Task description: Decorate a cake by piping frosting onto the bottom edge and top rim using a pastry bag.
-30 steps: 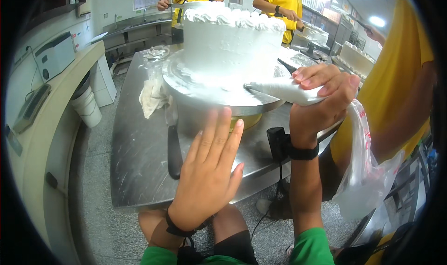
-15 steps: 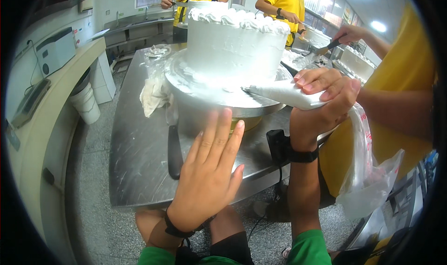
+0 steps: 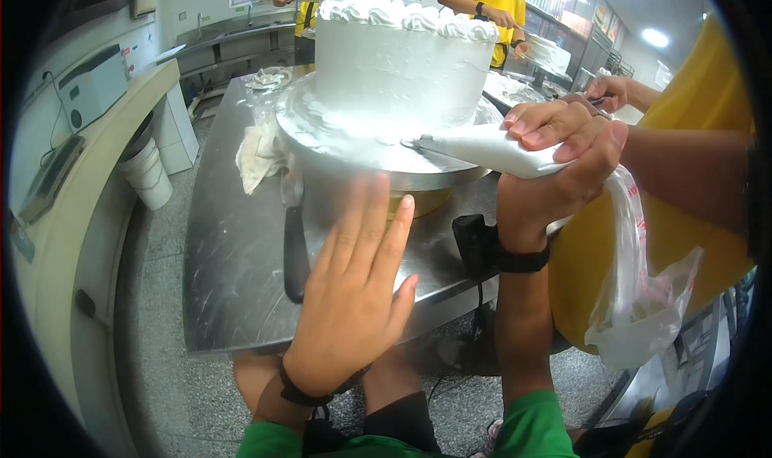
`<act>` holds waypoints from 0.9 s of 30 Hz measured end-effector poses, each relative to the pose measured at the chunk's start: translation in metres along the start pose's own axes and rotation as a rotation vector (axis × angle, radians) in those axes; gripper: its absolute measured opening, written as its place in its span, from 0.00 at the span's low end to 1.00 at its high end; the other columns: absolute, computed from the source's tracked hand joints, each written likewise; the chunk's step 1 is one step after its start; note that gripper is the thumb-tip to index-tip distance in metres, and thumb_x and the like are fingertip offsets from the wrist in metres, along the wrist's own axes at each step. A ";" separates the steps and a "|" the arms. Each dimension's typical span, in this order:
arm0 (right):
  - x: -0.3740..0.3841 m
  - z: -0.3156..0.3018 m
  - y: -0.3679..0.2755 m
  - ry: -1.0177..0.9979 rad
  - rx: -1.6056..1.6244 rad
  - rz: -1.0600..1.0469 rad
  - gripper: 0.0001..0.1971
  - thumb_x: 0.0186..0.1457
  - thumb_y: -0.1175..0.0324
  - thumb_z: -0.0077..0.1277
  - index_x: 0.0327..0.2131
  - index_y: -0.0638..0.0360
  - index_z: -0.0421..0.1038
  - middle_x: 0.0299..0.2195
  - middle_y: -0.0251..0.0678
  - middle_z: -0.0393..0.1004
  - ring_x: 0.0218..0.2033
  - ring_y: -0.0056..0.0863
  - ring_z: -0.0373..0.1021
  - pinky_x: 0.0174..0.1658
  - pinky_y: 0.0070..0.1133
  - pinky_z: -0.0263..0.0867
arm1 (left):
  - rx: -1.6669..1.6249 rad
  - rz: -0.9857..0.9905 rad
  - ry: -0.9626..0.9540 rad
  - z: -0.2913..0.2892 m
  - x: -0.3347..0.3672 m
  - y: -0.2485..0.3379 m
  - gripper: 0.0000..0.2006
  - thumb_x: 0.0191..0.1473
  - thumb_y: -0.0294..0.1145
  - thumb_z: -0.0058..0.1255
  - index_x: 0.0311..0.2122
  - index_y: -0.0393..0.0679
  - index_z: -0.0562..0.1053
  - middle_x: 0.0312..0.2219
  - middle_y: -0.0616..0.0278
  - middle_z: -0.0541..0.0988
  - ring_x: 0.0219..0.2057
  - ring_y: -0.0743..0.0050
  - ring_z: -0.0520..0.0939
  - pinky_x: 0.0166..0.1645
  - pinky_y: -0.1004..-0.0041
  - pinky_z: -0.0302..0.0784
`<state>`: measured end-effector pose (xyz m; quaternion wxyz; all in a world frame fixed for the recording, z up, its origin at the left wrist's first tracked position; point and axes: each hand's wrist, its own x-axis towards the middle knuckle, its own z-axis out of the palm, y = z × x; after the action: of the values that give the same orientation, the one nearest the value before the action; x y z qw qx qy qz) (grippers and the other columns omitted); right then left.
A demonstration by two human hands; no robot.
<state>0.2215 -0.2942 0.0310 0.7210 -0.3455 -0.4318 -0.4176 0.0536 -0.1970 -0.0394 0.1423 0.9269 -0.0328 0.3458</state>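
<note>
A tall round cake (image 3: 398, 76) coated in white cream, with piped swirls around its top edge, stands on a metal turntable (image 3: 322, 148). My right hand (image 3: 563, 140) is wrapped round a piping bag (image 3: 498, 151) filled with white cream. The bag's metal nozzle points left, at the turntable's surface close to the cake's base; its loose plastic end hangs below my wrist. My left hand (image 3: 350, 289) is held flat with fingers stretched out, the fingertips close to the turntable's near rim. Whether they touch it is hard to tell, as they are blurred.
A knife with a black handle (image 3: 295, 253) and a crumpled cream-coloured cloth (image 3: 261, 156) lie on the steel table (image 3: 233, 289), left of the turntable. A person in yellow (image 3: 683, 184) stands close on my right. Two more people stand beyond the cake. A white bucket (image 3: 147, 176) is at left.
The piping bag's nozzle has shifted slightly left along the cake's base with my right hand. My left hand stays stretched at the rim. The neighbour's hand at right has drawn lower.
</note>
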 end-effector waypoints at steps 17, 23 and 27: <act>-0.012 -0.016 0.023 0.207 -0.274 0.059 0.21 0.64 0.52 0.32 0.36 0.63 0.65 0.28 0.36 0.70 0.31 0.22 0.70 0.40 0.21 0.66 | -0.026 -0.071 0.057 0.003 -0.003 -0.001 0.34 0.46 0.25 0.49 0.60 0.32 0.54 0.62 0.36 0.47 0.65 0.38 0.45 0.65 0.55 0.47; 0.001 -0.020 0.027 0.172 -0.886 -0.559 0.15 0.65 0.61 0.24 0.28 0.57 0.56 0.17 0.36 0.64 0.18 0.27 0.67 0.27 0.26 0.72 | 0.028 -0.038 0.019 -0.002 -0.003 0.003 0.35 0.45 0.24 0.48 0.60 0.33 0.54 0.62 0.40 0.50 0.65 0.40 0.47 0.64 0.54 0.49; 0.003 -0.019 0.013 0.022 -0.162 -0.062 0.15 0.65 0.61 0.23 0.28 0.56 0.55 0.17 0.38 0.63 0.17 0.29 0.67 0.26 0.27 0.72 | -0.020 0.001 -0.019 0.000 -0.001 0.000 0.35 0.45 0.25 0.49 0.61 0.35 0.54 0.62 0.45 0.53 0.64 0.43 0.49 0.62 0.56 0.53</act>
<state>0.2401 -0.3060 0.0248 0.6823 -0.3845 -0.3990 -0.4769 0.0529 -0.1970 -0.0399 0.1511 0.9287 -0.0381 0.3366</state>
